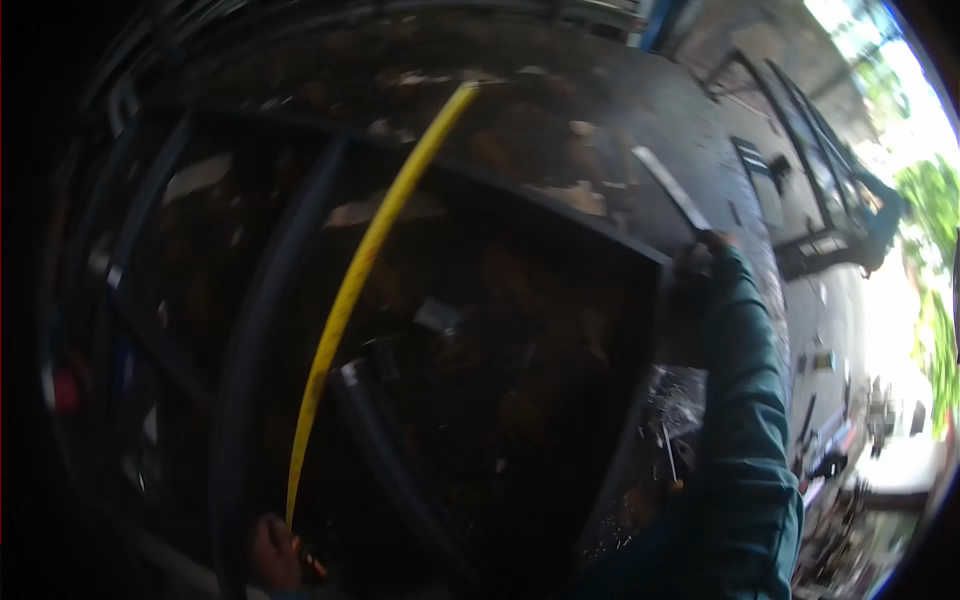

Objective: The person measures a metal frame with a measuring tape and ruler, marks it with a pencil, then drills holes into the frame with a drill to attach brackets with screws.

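Observation:
My left hand (274, 552) is at the bottom of the view, gripping the near end of a yellow measuring tape (360, 270) that stretches up and away over a dark metal frame (560, 205). My right hand (705, 255), at the end of a teal sleeve, is closed on a flat metal strip (668, 186) that points up and to the left, beside the frame's right corner. The picture is dark and blurred.
The frame's dark bars (250, 330) lie over a ground strewn with rusty scraps. A second metal frame (800, 130) stands at the upper right. Tools and small parts (830, 450) lie at the right, near bright daylight and greenery.

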The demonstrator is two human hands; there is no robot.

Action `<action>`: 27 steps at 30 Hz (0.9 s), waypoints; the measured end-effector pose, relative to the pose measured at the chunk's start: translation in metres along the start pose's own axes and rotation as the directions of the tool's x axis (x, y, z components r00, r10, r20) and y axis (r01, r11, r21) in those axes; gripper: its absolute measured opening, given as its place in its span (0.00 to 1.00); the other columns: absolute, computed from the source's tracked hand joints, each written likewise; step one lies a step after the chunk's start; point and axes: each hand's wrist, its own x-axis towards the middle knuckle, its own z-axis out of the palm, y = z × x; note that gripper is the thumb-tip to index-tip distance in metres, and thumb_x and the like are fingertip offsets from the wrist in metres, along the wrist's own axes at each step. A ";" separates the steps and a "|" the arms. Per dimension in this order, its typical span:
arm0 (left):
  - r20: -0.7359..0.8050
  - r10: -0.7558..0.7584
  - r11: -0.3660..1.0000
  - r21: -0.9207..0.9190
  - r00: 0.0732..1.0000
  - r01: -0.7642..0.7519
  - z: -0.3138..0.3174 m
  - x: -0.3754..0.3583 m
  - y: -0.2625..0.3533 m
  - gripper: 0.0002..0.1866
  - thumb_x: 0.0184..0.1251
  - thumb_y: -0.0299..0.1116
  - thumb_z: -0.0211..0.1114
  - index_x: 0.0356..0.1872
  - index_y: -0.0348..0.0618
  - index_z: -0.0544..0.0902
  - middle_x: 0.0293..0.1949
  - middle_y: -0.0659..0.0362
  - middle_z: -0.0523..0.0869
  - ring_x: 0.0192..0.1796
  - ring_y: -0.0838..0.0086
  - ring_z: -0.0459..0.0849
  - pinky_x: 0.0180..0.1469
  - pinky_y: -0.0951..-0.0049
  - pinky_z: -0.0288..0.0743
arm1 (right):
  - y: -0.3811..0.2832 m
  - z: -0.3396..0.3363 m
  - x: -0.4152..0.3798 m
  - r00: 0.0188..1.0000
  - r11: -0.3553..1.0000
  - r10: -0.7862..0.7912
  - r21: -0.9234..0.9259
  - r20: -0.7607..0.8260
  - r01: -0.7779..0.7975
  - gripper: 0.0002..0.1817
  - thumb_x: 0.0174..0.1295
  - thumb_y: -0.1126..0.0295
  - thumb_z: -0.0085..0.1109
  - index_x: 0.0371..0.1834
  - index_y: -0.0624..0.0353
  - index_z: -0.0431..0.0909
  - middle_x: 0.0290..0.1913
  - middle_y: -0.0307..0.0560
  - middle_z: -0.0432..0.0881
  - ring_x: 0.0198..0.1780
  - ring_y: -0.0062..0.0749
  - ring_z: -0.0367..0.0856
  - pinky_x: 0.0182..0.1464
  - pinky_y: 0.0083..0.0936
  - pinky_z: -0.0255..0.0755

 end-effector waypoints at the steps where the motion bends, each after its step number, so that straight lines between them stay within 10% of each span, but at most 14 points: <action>1: -0.116 0.014 0.997 -0.079 0.993 -0.023 0.004 -0.004 0.000 0.18 0.78 0.40 0.55 0.47 0.32 0.81 0.40 0.45 0.85 0.45 0.53 0.85 0.51 0.59 0.77 | 0.004 0.002 0.024 0.998 0.998 -0.056 -0.039 0.008 0.057 0.38 0.57 0.52 0.71 0.68 0.63 0.74 0.56 0.58 0.84 0.59 0.46 0.84 0.61 0.39 0.77; 6: -0.184 0.143 0.989 -0.006 0.972 -0.146 -0.026 -0.012 0.007 0.14 0.72 0.41 0.64 0.38 0.39 0.85 0.35 0.49 0.83 0.39 0.50 0.84 0.42 0.59 0.76 | 0.022 -0.001 0.070 0.976 0.916 -0.211 0.358 0.047 0.181 0.34 0.61 0.54 0.67 0.68 0.62 0.75 0.59 0.56 0.83 0.59 0.43 0.83 0.61 0.36 0.77; 13: 0.041 0.118 0.985 -0.128 0.992 -0.112 -0.042 -0.020 -0.016 0.17 0.73 0.45 0.64 0.37 0.38 0.87 0.35 0.49 0.84 0.38 0.53 0.85 0.41 0.58 0.78 | -0.043 -0.021 0.026 0.897 0.429 -0.423 0.901 0.132 0.070 0.28 0.68 0.57 0.61 0.67 0.61 0.76 0.63 0.53 0.81 0.60 0.39 0.82 0.62 0.33 0.77; 15: -0.178 0.225 0.966 -0.086 0.958 -0.243 -0.050 -0.029 -0.022 0.15 0.72 0.41 0.66 0.43 0.36 0.86 0.39 0.47 0.85 0.41 0.53 0.86 0.43 0.60 0.79 | -0.107 -0.005 -0.036 0.718 0.320 -0.672 0.945 0.180 0.062 0.26 0.70 0.58 0.60 0.67 0.60 0.76 0.64 0.52 0.80 0.61 0.38 0.81 0.62 0.32 0.77; 16: -0.234 0.233 0.965 -0.063 0.944 -0.254 -0.055 -0.029 -0.023 0.15 0.70 0.41 0.68 0.45 0.37 0.86 0.42 0.47 0.86 0.43 0.52 0.86 0.46 0.61 0.81 | -0.154 -0.007 -0.147 0.820 0.199 -0.551 0.979 0.153 -0.050 0.21 0.76 0.66 0.51 0.69 0.59 0.74 0.64 0.49 0.79 0.61 0.31 0.80 0.58 0.24 0.77; 17: -0.244 0.230 0.963 -0.079 0.942 -0.256 -0.060 -0.032 -0.027 0.15 0.70 0.41 0.68 0.45 0.37 0.86 0.42 0.47 0.86 0.43 0.52 0.86 0.46 0.61 0.81 | -0.171 0.005 -0.166 0.330 0.163 -0.921 0.974 0.207 -0.157 0.23 0.76 0.64 0.53 0.71 0.60 0.71 0.61 0.47 0.81 0.53 0.25 0.81 0.45 0.14 0.73; 20: -0.399 0.209 0.960 -0.088 0.893 -0.265 -0.079 -0.047 -0.050 0.13 0.67 0.37 0.70 0.45 0.38 0.86 0.44 0.46 0.86 0.45 0.52 0.86 0.49 0.63 0.80 | -0.220 0.044 -0.405 0.433 0.076 -0.900 0.960 -0.050 0.269 0.24 0.76 0.63 0.54 0.71 0.62 0.69 0.44 0.42 0.86 0.45 0.28 0.84 0.47 0.25 0.81; 26: -0.629 0.111 0.933 -0.201 0.770 -0.299 -0.106 -0.065 -0.079 0.15 0.66 0.37 0.69 0.47 0.36 0.85 0.48 0.46 0.85 0.49 0.55 0.85 0.54 0.63 0.77 | -0.237 0.139 -0.754 -0.091 0.774 -0.633 0.628 0.769 -0.076 0.15 0.67 0.66 0.61 0.53 0.62 0.79 0.43 0.48 0.85 0.33 0.31 0.85 0.29 0.28 0.76; 27: -0.654 0.119 0.925 -0.201 0.747 -0.323 -0.107 -0.066 -0.082 0.17 0.66 0.40 0.69 0.48 0.36 0.85 0.50 0.45 0.84 0.50 0.54 0.85 0.56 0.62 0.77 | -0.235 0.155 -0.777 -0.169 0.857 -0.512 0.515 0.842 -0.024 0.14 0.68 0.65 0.59 0.52 0.61 0.79 0.38 0.46 0.84 0.27 0.22 0.77 0.19 0.21 0.62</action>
